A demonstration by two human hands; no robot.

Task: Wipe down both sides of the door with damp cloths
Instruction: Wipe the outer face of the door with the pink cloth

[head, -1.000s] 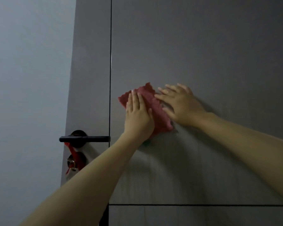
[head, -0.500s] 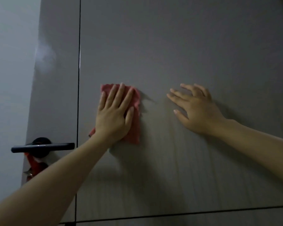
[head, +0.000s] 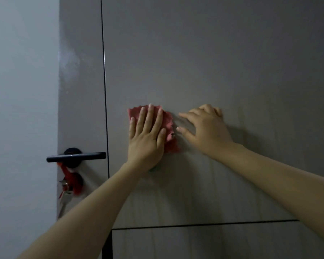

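Two bare forearms reach from the lower frame to a grey panelled door [head: 204, 62]. Left hand [head: 148, 139], fingers straight and slightly apart, presses a red cloth [head: 168, 122] flat on the panel at mid-height. Right hand [head: 206, 128] rests just beside the cloth, fingers loosely spread on the door. Farther left: black lever handle [head: 76, 157], with red-tagged keys [head: 65, 186] hanging beneath.

Our left hand [head: 148, 136] has slid the cloth [head: 167, 124] back right. It now nearly meets our right hand [head: 207, 130], as a second ago
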